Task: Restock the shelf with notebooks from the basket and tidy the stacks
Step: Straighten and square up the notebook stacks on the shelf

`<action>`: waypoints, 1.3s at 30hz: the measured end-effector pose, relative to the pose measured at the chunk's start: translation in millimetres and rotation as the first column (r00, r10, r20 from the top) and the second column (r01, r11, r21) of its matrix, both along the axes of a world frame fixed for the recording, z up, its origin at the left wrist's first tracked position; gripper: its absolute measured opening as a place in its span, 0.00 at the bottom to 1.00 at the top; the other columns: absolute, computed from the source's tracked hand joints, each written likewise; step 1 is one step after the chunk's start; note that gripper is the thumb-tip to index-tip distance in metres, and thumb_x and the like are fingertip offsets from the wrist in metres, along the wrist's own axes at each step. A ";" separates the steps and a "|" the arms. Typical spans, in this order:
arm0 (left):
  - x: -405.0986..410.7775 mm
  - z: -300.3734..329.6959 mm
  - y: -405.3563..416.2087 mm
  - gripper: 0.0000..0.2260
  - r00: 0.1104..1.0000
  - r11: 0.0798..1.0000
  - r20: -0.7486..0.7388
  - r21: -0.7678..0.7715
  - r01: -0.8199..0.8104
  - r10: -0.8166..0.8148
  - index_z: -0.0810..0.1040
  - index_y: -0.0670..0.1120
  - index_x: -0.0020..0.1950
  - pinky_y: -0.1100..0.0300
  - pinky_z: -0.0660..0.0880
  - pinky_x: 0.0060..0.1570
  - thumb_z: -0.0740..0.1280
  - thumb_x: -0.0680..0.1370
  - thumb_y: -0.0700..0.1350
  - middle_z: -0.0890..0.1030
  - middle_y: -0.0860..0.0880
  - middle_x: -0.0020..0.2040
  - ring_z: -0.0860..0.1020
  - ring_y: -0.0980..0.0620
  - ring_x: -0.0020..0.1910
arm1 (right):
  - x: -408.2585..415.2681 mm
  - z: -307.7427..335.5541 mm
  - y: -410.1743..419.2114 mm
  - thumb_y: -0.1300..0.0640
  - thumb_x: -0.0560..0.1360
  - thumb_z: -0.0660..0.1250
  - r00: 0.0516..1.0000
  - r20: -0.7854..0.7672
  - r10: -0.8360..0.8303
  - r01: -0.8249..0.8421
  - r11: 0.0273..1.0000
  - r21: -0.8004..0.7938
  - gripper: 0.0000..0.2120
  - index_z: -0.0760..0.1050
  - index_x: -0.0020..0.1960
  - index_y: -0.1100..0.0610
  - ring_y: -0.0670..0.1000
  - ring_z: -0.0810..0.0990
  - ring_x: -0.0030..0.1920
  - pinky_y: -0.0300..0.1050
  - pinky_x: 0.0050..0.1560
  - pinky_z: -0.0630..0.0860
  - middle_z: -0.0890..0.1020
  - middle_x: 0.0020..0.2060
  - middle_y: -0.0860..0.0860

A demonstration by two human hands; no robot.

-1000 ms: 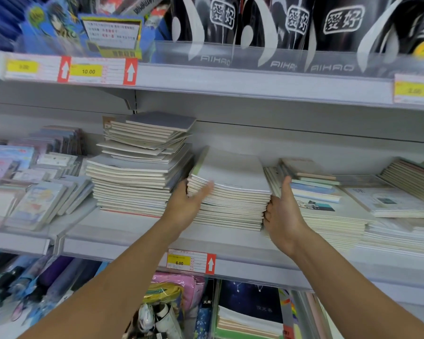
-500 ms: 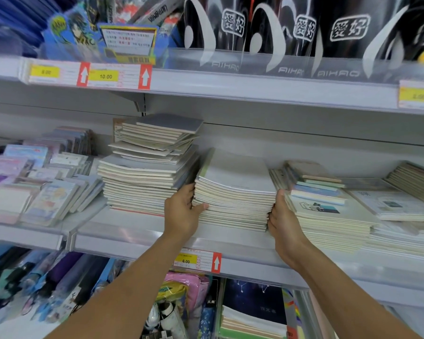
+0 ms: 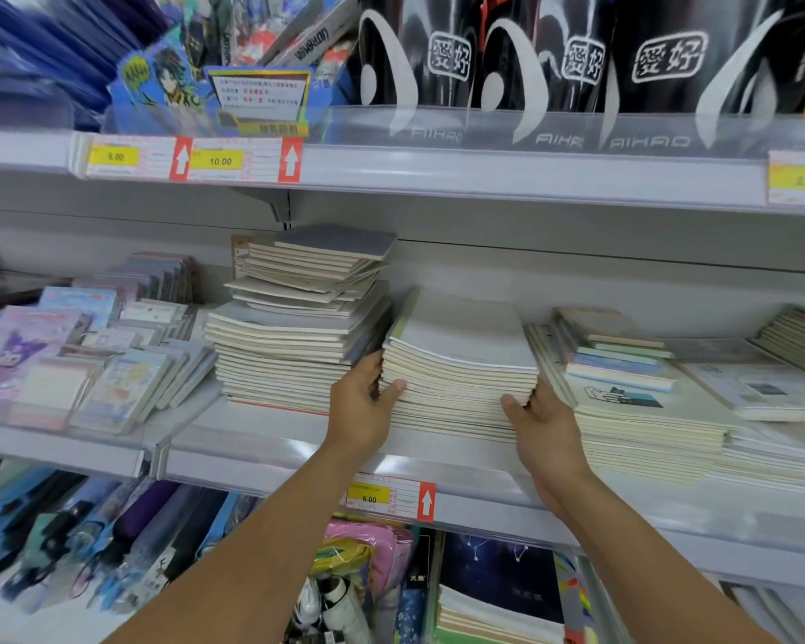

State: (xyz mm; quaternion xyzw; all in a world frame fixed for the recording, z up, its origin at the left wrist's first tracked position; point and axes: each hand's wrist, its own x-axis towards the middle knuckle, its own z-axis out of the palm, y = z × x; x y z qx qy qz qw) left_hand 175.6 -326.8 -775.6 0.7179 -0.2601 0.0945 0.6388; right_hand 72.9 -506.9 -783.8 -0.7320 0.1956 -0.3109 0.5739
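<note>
1. our left hand point(image 3: 361, 406) gripped the left edge of the middle notebook stack point(image 3: 461, 364), fingers point(image 3: 391, 391) pressed on the page edges.
2. our right hand point(image 3: 547, 422) clasped its right front corner.
3. the stack sat on the shelf point(image 3: 275, 450), touching a taller, messy pile point(image 3: 298, 327) on its left.

Bright, even, cool white light from above fills the scene, with only soft shadows under the upper shelf point(image 3: 484, 178) and between the notebook stacks point(image 3: 461, 364). Glare streaks the clear plastic lip point(image 3: 438, 127) along the top shelf and shines in patches on the lower shelf edge point(image 3: 298, 453). The centre is fairly sharp; price tags point(image 3: 217, 160) read clearly. The left side and corners smear with motion blur, worst on the umbrellas point(image 3: 89, 541). Wide-angle distortion bows the shelf lines and stretches both forearms.
</note>
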 end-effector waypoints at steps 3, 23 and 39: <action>4.4 -0.9 -2.0 0.20 1.000 0.999 0.020 0.039 -0.001 0.000 0.72 0.40 0.70 0.84 0.66 0.45 0.67 0.78 0.35 0.73 0.61 0.53 0.74 0.63 0.56 | 4.3 -1.7 -3.7 0.59 0.81 0.64 0.998 -0.019 -0.062 0.061 0.997 -0.052 0.14 0.73 0.66 0.54 0.50 0.79 0.52 0.44 0.55 0.71 0.81 0.46 0.44; 1.4 -7.7 -8.4 0.27 0.996 0.986 -0.040 -0.146 -0.084 0.079 0.75 0.36 0.64 0.80 0.71 0.44 0.76 0.66 0.28 0.78 0.57 0.48 0.78 0.65 0.46 | -7.9 5.4 -7.4 0.67 0.81 0.61 0.990 -0.059 0.125 -0.127 0.992 -0.019 0.20 0.70 0.71 0.53 0.46 0.76 0.62 0.43 0.67 0.69 0.79 0.61 0.45; 15.4 -14.5 -11.7 0.10 0.983 0.988 0.103 -0.047 -0.148 0.152 0.80 0.46 0.50 0.51 0.80 0.53 0.76 0.71 0.43 0.84 0.53 0.44 0.82 0.54 0.45 | 7.4 6.1 6.2 0.57 0.83 0.61 0.977 -0.048 -0.206 0.203 0.978 -0.057 0.15 0.70 0.38 0.60 0.49 0.68 0.34 0.42 0.34 0.63 0.73 0.31 0.51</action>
